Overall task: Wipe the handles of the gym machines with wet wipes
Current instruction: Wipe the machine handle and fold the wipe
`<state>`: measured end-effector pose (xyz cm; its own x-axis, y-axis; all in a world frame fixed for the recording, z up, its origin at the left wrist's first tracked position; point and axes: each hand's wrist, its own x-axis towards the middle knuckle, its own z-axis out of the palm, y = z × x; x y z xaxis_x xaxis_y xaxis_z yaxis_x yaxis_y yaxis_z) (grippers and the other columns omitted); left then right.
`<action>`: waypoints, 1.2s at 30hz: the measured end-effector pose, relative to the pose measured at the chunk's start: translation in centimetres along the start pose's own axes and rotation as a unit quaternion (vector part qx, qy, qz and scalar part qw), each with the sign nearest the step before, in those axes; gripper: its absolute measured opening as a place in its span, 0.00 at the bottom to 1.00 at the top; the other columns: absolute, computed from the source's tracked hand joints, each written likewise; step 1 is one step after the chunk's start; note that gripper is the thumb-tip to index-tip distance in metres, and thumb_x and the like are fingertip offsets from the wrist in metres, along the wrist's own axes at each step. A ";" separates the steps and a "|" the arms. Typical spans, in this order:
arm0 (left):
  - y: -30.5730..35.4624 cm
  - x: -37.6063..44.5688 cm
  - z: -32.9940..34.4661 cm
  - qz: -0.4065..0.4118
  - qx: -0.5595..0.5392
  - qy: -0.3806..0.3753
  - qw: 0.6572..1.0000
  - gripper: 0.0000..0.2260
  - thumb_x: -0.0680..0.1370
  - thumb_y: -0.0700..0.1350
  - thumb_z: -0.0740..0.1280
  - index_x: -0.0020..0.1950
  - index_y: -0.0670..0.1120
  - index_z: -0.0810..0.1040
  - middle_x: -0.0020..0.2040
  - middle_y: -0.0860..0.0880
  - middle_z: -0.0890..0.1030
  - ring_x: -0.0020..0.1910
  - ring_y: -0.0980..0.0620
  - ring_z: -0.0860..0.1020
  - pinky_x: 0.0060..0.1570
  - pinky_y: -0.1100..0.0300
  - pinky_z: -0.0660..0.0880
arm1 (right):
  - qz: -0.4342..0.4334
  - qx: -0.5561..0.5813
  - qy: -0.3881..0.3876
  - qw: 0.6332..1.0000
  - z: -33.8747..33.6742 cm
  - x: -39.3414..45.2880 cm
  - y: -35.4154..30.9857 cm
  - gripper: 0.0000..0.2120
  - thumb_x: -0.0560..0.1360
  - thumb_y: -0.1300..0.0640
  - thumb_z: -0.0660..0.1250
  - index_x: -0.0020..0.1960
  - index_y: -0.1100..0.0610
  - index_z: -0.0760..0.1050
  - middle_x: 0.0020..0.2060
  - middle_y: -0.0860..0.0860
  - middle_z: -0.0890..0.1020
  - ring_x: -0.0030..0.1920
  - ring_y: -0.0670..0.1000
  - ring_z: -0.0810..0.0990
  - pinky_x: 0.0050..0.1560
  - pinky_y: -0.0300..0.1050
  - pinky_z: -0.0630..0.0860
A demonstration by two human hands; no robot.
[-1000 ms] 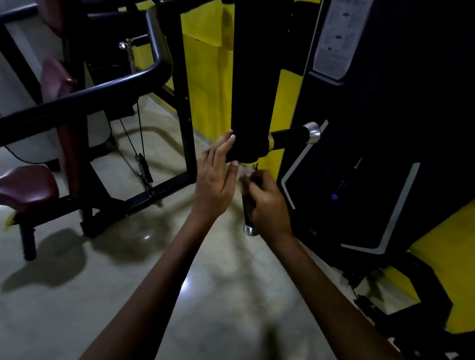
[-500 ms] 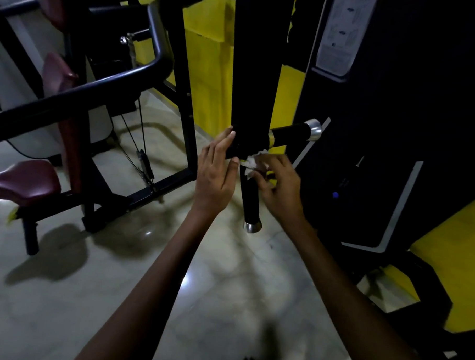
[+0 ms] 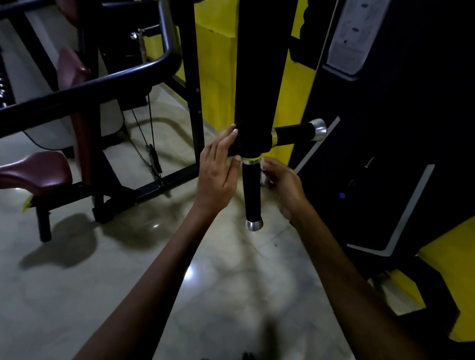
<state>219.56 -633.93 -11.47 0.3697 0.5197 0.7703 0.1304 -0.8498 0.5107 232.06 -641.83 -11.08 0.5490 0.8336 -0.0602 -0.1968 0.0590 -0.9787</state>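
Fingers [image 3: 227, 141] of your left hand [image 3: 217, 176] flat vs post [image 3: 258, 72]; right hand [image 3: 282, 184] curled, prob. bunching wipe [image 3: 263, 178] right of hanging handle [image 3: 252, 191]. Risk: loose wad drops, handle swings.

Placard [image 3: 349, 35] on machine: print blurred, nothing readable.
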 end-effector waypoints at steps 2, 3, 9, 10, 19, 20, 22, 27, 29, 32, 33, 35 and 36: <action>0.1 0.0 0.0 -0.001 -0.002 0.001 1.000 0.19 0.78 0.38 0.59 0.70 0.39 0.67 0.70 0.44 0.69 0.69 0.52 0.66 0.66 0.46 0.66 | 0.022 -0.019 -0.022 0.999 0.2 0.9 0.1 0.09 0.78 0.63 0.58 0.52 0.56 0.75 0.39 0.47 0.78 0.36 0.41 0.75 0.38 0.38 0.69; 0.1 0.0 0.0 0.001 -0.001 0.004 1.000 0.19 0.78 0.38 0.59 0.69 0.38 0.67 0.70 0.44 0.69 0.69 0.52 0.66 0.66 0.45 0.66 | 0.027 -0.037 -0.019 0.999 0.2 1.3 0.4 0.11 0.78 0.62 0.57 0.55 0.58 0.76 0.44 0.50 0.79 0.40 0.43 0.76 0.40 0.39 0.69; 0.2 0.0 0.6 -0.010 0.006 0.024 1.000 0.18 0.79 0.39 0.58 0.69 0.37 0.67 0.69 0.42 0.69 0.68 0.56 0.65 0.67 0.52 0.65 | 0.035 -0.109 -0.058 0.992 -0.5 2.2 1.0 0.21 0.71 0.56 0.58 0.61 0.61 0.74 0.47 0.56 0.77 0.47 0.50 0.72 0.48 0.41 0.68; 0.2 -0.1 0.7 -0.011 0.008 0.027 1.000 0.18 0.79 0.39 0.58 0.68 0.37 0.67 0.69 0.42 0.70 0.68 0.56 0.65 0.66 0.53 0.65 | 0.037 -0.113 -0.072 0.990 -0.5 2.2 1.0 0.22 0.68 0.54 0.57 0.59 0.59 0.74 0.44 0.55 0.76 0.44 0.48 0.72 0.46 0.40 0.67; 0.3 -0.1 1.0 -0.027 0.002 0.036 0.999 0.18 0.79 0.40 0.57 0.69 0.44 0.64 0.69 0.42 0.69 0.69 0.51 0.66 0.68 0.50 0.65 | 0.036 -0.076 -0.108 0.991 -1.0 2.0 3.1 0.17 0.78 0.64 0.51 0.41 0.55 0.76 0.41 0.56 0.76 0.41 0.47 0.72 0.42 0.41 0.68; 0.3 -0.1 1.0 -0.031 0.004 0.038 0.999 0.18 0.79 0.40 0.57 0.69 0.45 0.64 0.69 0.42 0.69 0.69 0.51 0.66 0.68 0.51 0.65 | 0.034 -0.084 -0.122 0.988 -1.2 2.0 3.4 0.16 0.79 0.63 0.51 0.45 0.57 0.77 0.43 0.58 0.77 0.42 0.47 0.73 0.43 0.40 0.69; 0.5 -0.1 1.1 -0.036 0.004 0.043 0.998 0.18 0.79 0.40 0.57 0.69 0.44 0.64 0.68 0.42 0.70 0.69 0.51 0.66 0.68 0.51 0.65 | 0.032 -0.094 -0.135 0.986 -1.5 2.1 3.9 0.16 0.79 0.63 0.51 0.53 0.62 0.77 0.46 0.60 0.80 0.44 0.45 0.77 0.44 0.37 0.72; 1.4 -0.1 1.1 -0.060 -0.004 0.038 0.997 0.18 0.79 0.40 0.59 0.68 0.38 0.67 0.68 0.40 0.69 0.69 0.49 0.66 0.68 0.48 0.66 | 0.058 -0.095 -0.169 0.979 -2.2 2.0 4.5 0.17 0.75 0.68 0.51 0.45 0.56 0.77 0.42 0.49 0.79 0.41 0.42 0.77 0.41 0.34 0.73; 1.5 -0.1 0.8 -0.062 0.002 0.030 0.998 0.19 0.78 0.40 0.59 0.68 0.37 0.67 0.69 0.40 0.70 0.69 0.48 0.67 0.68 0.48 0.65 | 0.072 -0.097 -0.167 0.978 -2.4 1.7 4.9 0.17 0.75 0.69 0.51 0.42 0.56 0.76 0.40 0.50 0.78 0.38 0.42 0.76 0.39 0.33 0.72; 1.9 -0.1 0.6 -0.077 0.008 0.023 0.997 0.20 0.78 0.42 0.59 0.69 0.38 0.67 0.69 0.42 0.70 0.69 0.49 0.67 0.68 0.47 0.65 | 0.103 -0.098 -0.152 0.978 -2.6 1.4 6.2 0.15 0.75 0.68 0.53 0.42 0.57 0.76 0.40 0.51 0.79 0.38 0.44 0.77 0.39 0.36 0.71; 2.0 -0.1 0.6 -0.082 0.006 0.022 0.996 0.20 0.78 0.43 0.59 0.69 0.38 0.67 0.69 0.42 0.70 0.69 0.49 0.67 0.68 0.47 0.65 | 0.115 -0.097 -0.141 0.978 -2.6 1.3 6.6 0.14 0.75 0.67 0.53 0.42 0.57 0.76 0.39 0.51 0.80 0.39 0.47 0.77 0.39 0.37 0.71; 2.4 -0.1 0.4 -0.087 0.006 0.017 0.996 0.20 0.78 0.44 0.59 0.69 0.38 0.67 0.69 0.43 0.70 0.70 0.48 0.67 0.68 0.45 0.65 | 0.132 -0.096 -0.111 0.980 -2.6 1.1 7.4 0.14 0.75 0.67 0.54 0.41 0.57 0.76 0.33 0.48 0.80 0.38 0.48 0.76 0.37 0.38 0.71; 2.5 -0.2 0.2 -0.087 0.008 0.011 0.996 0.21 0.78 0.44 0.59 0.69 0.39 0.67 0.69 0.43 0.70 0.70 0.48 0.67 0.67 0.43 0.65 | 0.134 -0.096 -0.097 0.982 -2.4 0.8 7.6 0.14 0.76 0.66 0.54 0.40 0.56 0.76 0.31 0.47 0.80 0.37 0.48 0.76 0.37 0.38 0.71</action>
<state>219.97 -636.17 -10.37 0.3198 0.6611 0.6787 0.2064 -0.7478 0.6311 233.01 -642.04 -19.01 0.3293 0.8955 -0.2993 -0.1455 -0.2651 -0.9532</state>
